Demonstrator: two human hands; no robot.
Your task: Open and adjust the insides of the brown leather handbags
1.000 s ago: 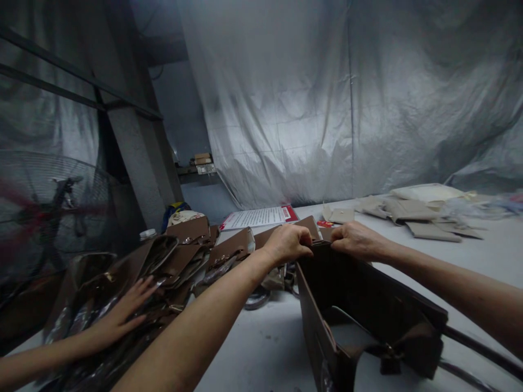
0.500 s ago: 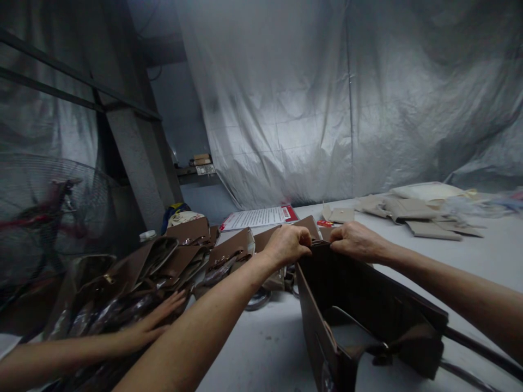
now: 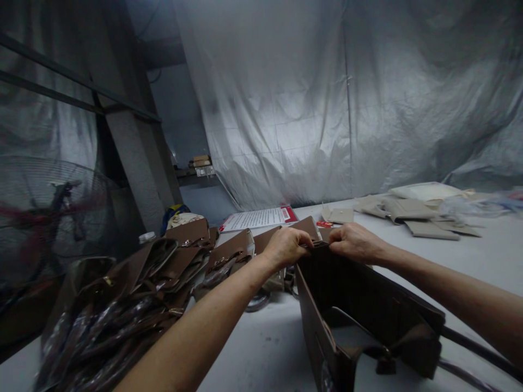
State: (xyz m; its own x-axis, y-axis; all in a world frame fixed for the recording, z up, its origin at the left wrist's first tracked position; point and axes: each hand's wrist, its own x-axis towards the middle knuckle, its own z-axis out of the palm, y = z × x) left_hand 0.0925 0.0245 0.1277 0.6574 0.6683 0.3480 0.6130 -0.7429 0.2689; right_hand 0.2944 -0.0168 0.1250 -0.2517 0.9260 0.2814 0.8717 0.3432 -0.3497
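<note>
The desk [image 3: 261, 348] is pale grey w/ small dark specks, and it runs far back to a big crinkly silver sheet [image 3: 327, 109] that hangs like a wall. On the left stands a grey post [image 3: 134, 158], and a round wire fan [image 3: 49, 218] sits in the dark beside it. A brown bag [image 3: 359, 316] lies in the middle of the desk, near the front. It looks like smooth stiff leather, boxy, w/ flat sides and an open top. Its long side runs from near us back to the far end, where both hands are. A strap [image 3: 482, 348] trails off to the right. The left hand [image 3: 288, 246] is curled tight, pinching the far top edge of the bag. The right hand [image 3: 353, 242] is just beside it, also closed on that same edge, fingers folded over. A heap of shiny brown pieces [image 3: 122, 294] w/ plastic wrap and metal clasps lies on the left. A white sheet w/ print and a red corner [image 3: 257, 218] lies behind the hands. Flat tan pieces [image 3: 412, 215] are spread at the far right.
</note>
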